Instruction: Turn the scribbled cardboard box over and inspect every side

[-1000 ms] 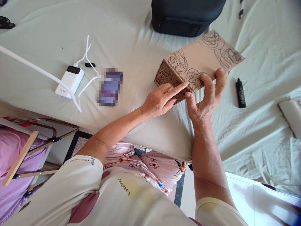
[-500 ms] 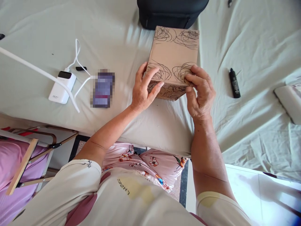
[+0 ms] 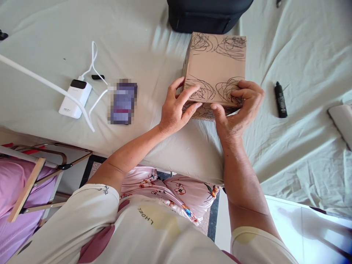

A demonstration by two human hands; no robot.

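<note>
A brown cardboard box [image 3: 216,68] with black scribbled loops near its corners stands on the cloth-covered table [image 3: 143,47]. My left hand [image 3: 177,106] grips its near left corner, fingertips on the top and side, thumb along the front face. At the near right corner, my right hand [image 3: 238,110] holds the box with fingers on the top edge and thumb against the front. The box's underside and most of its right side are hidden. A black marker [image 3: 280,99] lies to the right of my right hand.
A black case [image 3: 209,16] stands just behind the box. To the left lie a white power bank [image 3: 75,99] with a white cable, a small black cap-like piece [image 3: 98,77] and a blurred phone [image 3: 123,102]. A folding chair [image 3: 30,187] is at lower left.
The box has shifted slightly right in view and turned a little, its front now facing me more squarely. Both hands moved with it; my right thumb slid left along the front.
</note>
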